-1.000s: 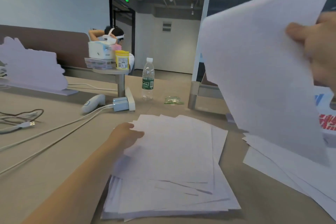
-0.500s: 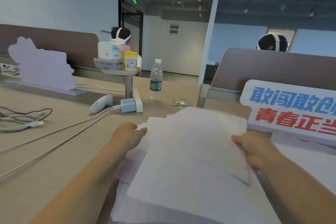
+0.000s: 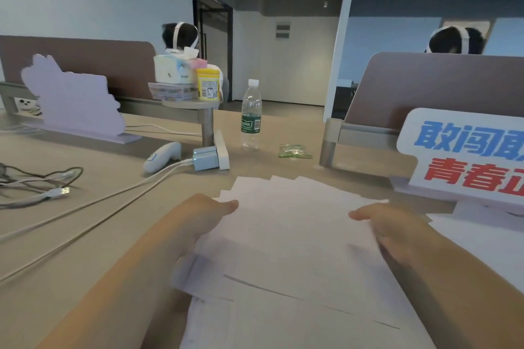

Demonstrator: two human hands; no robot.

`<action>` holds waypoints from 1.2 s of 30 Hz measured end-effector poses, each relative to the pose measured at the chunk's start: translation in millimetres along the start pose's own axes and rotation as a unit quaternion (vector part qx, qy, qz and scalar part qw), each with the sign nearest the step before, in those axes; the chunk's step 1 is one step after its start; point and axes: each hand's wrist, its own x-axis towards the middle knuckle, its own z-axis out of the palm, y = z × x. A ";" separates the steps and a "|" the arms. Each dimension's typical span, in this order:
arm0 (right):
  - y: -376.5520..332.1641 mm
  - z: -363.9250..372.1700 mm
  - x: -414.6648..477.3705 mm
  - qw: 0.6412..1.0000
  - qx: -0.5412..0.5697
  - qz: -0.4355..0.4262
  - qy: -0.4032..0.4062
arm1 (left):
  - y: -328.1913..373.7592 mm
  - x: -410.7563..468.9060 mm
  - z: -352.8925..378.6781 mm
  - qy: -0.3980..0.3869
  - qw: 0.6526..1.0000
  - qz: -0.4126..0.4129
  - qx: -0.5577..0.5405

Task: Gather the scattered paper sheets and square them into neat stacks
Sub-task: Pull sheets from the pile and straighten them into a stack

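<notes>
A loose pile of white paper sheets (image 3: pixel 292 238) lies on the beige desk in front of me, its edges fanned out and uneven. My left hand (image 3: pixel 202 219) grips the pile's left edge, thumb on top. Over at the right edge, my right hand (image 3: pixel 388 224) holds the same pile with its thumb on the top sheet. More white sheets (image 3: pixel 487 246) lie to the right, beyond my right forearm, partly under a sign.
A white sign with blue and red characters (image 3: pixel 465 156) stands at the right. Behind the pile are a water bottle (image 3: pixel 251 116), a green packet (image 3: pixel 295 151), a white charger block (image 3: pixel 209 157) and a handheld device (image 3: pixel 161 157). Cables (image 3: pixel 56 193) run across the desk's left.
My right hand brought a raised sheet down from the upper right onto the pile and now holds the pile's right edge. The left hand stayed at the left edge.
</notes>
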 end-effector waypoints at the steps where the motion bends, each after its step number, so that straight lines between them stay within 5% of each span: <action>1: -0.1 2.6 1.9 0.999 0.032 -0.006 -0.023 | -0.4 -0.7 -0.5 -0.016 0.999 -0.002 -0.043; 5: 4.6 2.9 3.4 0.999 0.031 0.001 0.027 | -3.6 3.8 5.4 0.011 0.998 0.034 -0.052; 9: 0.1 -10.6 -6.0 0.985 -0.169 -0.040 -0.003 | -3.9 -5.0 17.9 0.125 0.959 0.165 0.191; 12: -5.8 -17.5 -15.0 0.864 -0.468 -0.168 -0.078 | -3.1 -5.8 25.7 0.085 0.937 0.223 0.254; 17: 2.7 0.4 -35.1 0.725 -0.596 -0.263 -0.223 | -3.0 -4.9 29.6 0.026 0.913 0.193 0.359; 24: 16.4 12.6 -32.6 0.739 -0.571 -0.269 -0.236 | -4.5 -9.7 23.0 0.004 0.910 0.181 0.374; 32: 15.7 30.6 -57.6 0.676 -0.582 -0.333 -0.306 | -4.1 -8.4 23.3 0.002 0.915 0.169 0.367; 36: 22.0 40.7 -57.1 0.687 -0.577 -0.354 -0.263 | -4.1 -8.1 21.8 -0.002 0.911 0.167 0.376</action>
